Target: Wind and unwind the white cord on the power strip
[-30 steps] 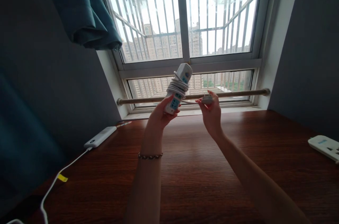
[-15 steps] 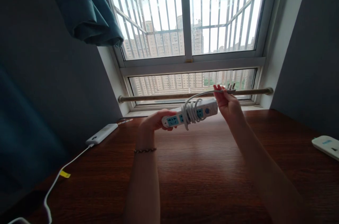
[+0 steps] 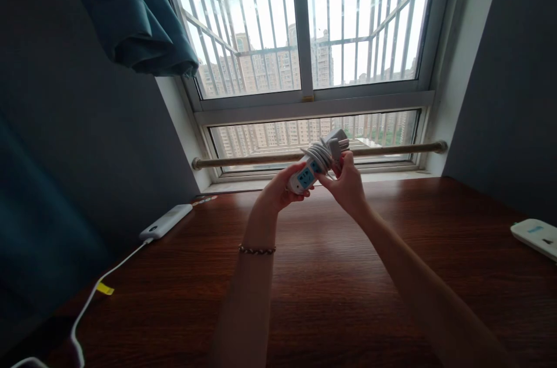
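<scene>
left hand (image 3: 282,191) gripping lower end of power strip (image 3: 305,177); right hand (image 3: 347,187) holding plug (image 3: 336,148) beside wound cord (image 3: 319,153).

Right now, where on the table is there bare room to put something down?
Bare tabletop shows between yellow tag and left forearm, between left and right forearm, and from there toward the white device at right. Crowded: the left side, with power bank and white cable; also around the held power strip.
</scene>
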`<state>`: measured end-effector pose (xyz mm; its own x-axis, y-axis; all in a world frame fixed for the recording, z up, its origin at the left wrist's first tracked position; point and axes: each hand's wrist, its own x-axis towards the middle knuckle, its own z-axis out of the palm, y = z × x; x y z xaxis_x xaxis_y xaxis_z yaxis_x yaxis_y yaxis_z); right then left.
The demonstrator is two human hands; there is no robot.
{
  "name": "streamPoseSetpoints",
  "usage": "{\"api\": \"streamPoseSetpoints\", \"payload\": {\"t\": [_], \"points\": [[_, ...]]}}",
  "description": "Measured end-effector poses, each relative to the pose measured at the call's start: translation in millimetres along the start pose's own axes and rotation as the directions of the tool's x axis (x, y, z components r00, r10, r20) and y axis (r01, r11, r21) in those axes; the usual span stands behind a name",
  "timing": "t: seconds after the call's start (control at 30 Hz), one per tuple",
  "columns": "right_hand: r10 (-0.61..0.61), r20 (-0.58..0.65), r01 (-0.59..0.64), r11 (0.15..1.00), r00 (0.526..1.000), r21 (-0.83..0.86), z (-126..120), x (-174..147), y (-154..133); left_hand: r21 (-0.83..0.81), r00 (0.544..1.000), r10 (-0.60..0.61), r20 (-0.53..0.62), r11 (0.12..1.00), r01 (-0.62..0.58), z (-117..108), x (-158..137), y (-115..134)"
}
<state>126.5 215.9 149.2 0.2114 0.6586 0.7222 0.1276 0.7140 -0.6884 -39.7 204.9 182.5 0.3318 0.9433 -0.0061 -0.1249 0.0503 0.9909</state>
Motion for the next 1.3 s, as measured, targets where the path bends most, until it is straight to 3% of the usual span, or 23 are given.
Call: {"api": "streamPoseSetpoints", "payload": {"t": [0.1,0.2,0.33,0.43,0.57,0.7,0.83,1.03,1.3], "points": [[-0.017,-0.053,0.013,0.997,0.998,-0.071,-1,-3,-2,0.006,1.0,0.023,-0.014,1.0,-0.023,11,-4,3],[0.149,-0.091,-0.136,0.982,0.985,0.134,-5,-1,-6,0.014,0.998,0.05,-0.028,0.999,-0.05,18,-8,6],[0.355,-0.059,-0.311,0.877,0.933,0.366,-1,1,-3,0.027,0.996,0.084,-0.041,0.996,-0.083,23,-11,6],[0.445,0.031,-0.411,0.797,0.895,0.442,3,-1,1,0.029,0.995,0.095,-0.037,0.995,-0.094,27,-11,5],[0.526,0.232,-0.556,0.622,0.818,0.552,3,1,1,0.007,0.995,0.094,-0.015,0.996,-0.094,33,-8,2],[0.503,0.438,-0.659,0.453,0.745,0.601,-4,8,-3,-0.035,0.995,0.093,0.033,0.995,-0.092,40,-5,-3],[0.463,0.543,-0.71,0.378,0.701,0.594,-13,13,-7,-0.091,0.992,0.099,0.075,0.992,-0.092,45,-4,-5],[0.436,0.561,-0.7,0.297,0.704,0.649,-20,19,-10,-0.122,0.991,0.065,0.12,0.991,-0.05,49,-2,-4],[0.471,0.465,-0.645,0.362,0.75,0.673,-23,22,-7,-0.077,0.987,0.049,0.152,0.996,-0.037,52,-2,-7]]}}
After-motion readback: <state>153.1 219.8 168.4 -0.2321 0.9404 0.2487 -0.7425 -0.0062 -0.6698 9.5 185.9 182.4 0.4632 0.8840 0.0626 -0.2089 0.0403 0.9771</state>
